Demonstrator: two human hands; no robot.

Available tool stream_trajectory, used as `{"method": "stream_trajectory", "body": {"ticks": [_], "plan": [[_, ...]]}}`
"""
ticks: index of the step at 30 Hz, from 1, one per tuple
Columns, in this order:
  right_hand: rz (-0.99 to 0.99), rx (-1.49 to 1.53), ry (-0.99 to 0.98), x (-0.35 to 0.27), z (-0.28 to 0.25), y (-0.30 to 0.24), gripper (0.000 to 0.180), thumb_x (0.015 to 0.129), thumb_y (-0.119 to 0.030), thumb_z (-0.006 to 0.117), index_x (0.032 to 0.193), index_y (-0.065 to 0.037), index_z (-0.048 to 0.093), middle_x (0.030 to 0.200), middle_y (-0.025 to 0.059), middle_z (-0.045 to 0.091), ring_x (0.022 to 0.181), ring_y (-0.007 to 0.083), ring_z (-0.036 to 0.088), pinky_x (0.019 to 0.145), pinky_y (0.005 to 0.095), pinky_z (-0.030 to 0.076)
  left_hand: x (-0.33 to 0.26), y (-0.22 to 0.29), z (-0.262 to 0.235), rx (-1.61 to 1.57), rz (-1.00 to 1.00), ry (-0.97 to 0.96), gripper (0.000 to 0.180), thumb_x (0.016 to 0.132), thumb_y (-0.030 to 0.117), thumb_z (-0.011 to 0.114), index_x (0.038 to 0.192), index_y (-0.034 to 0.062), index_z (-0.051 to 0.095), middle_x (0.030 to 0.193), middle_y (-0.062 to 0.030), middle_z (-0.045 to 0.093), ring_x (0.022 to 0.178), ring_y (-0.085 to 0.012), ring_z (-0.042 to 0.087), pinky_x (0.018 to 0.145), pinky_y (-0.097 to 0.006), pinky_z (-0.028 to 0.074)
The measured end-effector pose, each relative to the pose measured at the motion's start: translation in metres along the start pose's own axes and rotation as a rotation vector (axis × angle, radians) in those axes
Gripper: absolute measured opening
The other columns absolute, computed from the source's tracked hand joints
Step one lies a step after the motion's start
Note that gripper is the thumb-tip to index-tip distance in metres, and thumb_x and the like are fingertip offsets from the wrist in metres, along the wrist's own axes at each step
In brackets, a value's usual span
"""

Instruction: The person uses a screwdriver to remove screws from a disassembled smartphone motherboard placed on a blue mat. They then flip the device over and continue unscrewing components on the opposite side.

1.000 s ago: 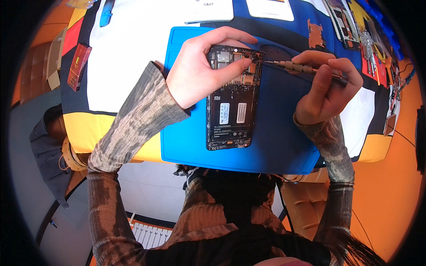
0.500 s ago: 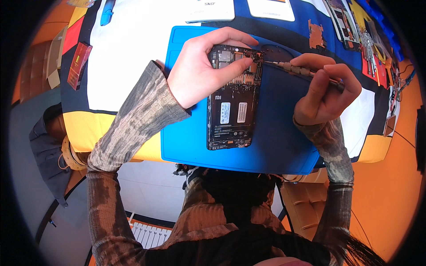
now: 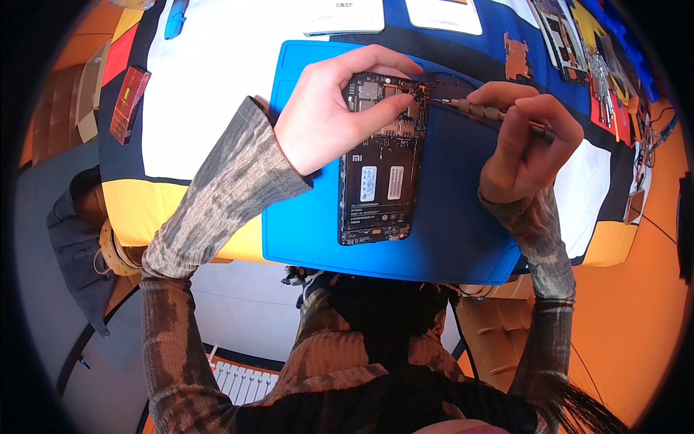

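Note:
An opened black phone (image 3: 379, 181) lies face down on a blue work mat (image 3: 448, 217), its circuit board and battery exposed. My left hand (image 3: 329, 108) grips the phone's upper end, thumb and fingers across the board. My right hand (image 3: 528, 141) holds a thin screwdriver (image 3: 491, 113) whose tip touches the phone's upper right corner.
The mat lies on a table covered in white, yellow, red and blue (image 3: 195, 94). Two white flat boxes (image 3: 347, 18) stand behind the mat. A small circuit board (image 3: 517, 58) and several tools (image 3: 607, 79) lie at the back right. A red flat item (image 3: 129, 105) sits far left.
The screwdriver tip has stayed at the phone's upper right corner; my right hand has shifted slightly. My left hand keeps its hold.

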State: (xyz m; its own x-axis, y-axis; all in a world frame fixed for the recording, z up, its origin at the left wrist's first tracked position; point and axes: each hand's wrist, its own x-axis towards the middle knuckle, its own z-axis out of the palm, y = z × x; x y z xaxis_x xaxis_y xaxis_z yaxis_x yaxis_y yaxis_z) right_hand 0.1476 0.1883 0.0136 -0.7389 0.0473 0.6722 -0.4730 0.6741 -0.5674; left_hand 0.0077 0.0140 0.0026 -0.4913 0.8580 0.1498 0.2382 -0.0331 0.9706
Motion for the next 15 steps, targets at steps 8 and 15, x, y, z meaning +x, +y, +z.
{"method": "stream_trajectory", "body": {"ticks": [8, 15], "plan": [[0.011, -0.162, -0.027, 0.009, -0.003, -0.002, 0.036, 0.083, 0.010, 0.051, 0.110, -0.001, 0.029, 0.091, 0.0151, 0.055, 0.074, 0.0154, 0.060, 0.065, 0.0236, 0.051, -0.001, 0.004, -0.004, 0.080, 0.047, -0.122, 0.039, 0.082, 0.008, 0.066, 0.119, 0.0038, 0.055, 0.095, -0.0069, 0.067, 0.085, -0.0128, 0.066, 0.076, -0.026, 0.053], [0.229, -0.120, -0.066, 0.009, -0.005, -0.012, 0.040, 0.082, 0.008, 0.058, 0.109, -0.001, 0.030, 0.087, 0.0126, 0.053, 0.072, 0.0122, 0.057, 0.062, 0.0222, 0.050, -0.001, 0.003, -0.003, 0.116, 0.071, -0.128, 0.039, 0.083, 0.009, 0.065, 0.119, 0.0037, 0.054, 0.095, -0.0074, 0.067, 0.086, -0.0137, 0.066, 0.077, -0.027, 0.054]]}}
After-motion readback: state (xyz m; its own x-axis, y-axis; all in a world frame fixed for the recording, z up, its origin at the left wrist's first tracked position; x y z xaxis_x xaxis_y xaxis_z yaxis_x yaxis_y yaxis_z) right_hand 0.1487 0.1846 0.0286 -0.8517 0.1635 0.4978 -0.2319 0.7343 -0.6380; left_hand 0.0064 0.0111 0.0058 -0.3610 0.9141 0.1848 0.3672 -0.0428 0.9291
